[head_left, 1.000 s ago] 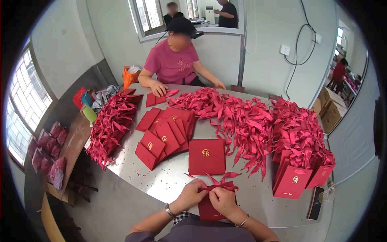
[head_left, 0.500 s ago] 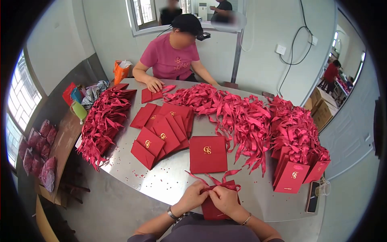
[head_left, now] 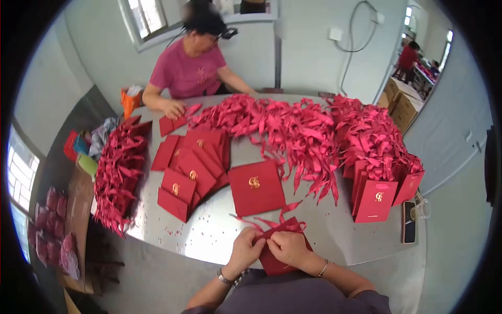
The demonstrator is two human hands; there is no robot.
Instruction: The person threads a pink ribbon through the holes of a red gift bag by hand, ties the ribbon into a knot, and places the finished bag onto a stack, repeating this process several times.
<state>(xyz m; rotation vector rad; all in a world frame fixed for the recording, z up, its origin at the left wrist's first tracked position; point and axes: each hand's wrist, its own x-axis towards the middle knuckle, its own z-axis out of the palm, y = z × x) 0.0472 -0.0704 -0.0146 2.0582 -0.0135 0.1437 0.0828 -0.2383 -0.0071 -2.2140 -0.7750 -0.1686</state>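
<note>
At the bottom centre of the frame, the person works on a red gift bag that lies tilted at the near edge of the metal table, close against the body. The left hand and right hand meet at the bag's upper part, their fingertips almost touching. Both hands are drawn in narrow, thumbs against curled fingers, and hold the bag between them; whether a strand of ribbon is caught in either pinch cannot be told.

A pink-red ribbon trails from that upper edge, its loose ends spread toward a flat red bag with a gold emblem just beyond. The step in hand looks like fine work with the ribbon at this edge. The next move, by judgement, calls for one hand to steady the bag while the other's fingertips manage the ribbon without creasing the board.

Left of centre, more red bags lie fanned out; a heap of ribbons spreads across the upper centre. At the right, bags with gold lettering stand upright near a phone. A co-worker's hand rests at the upper left.
</note>
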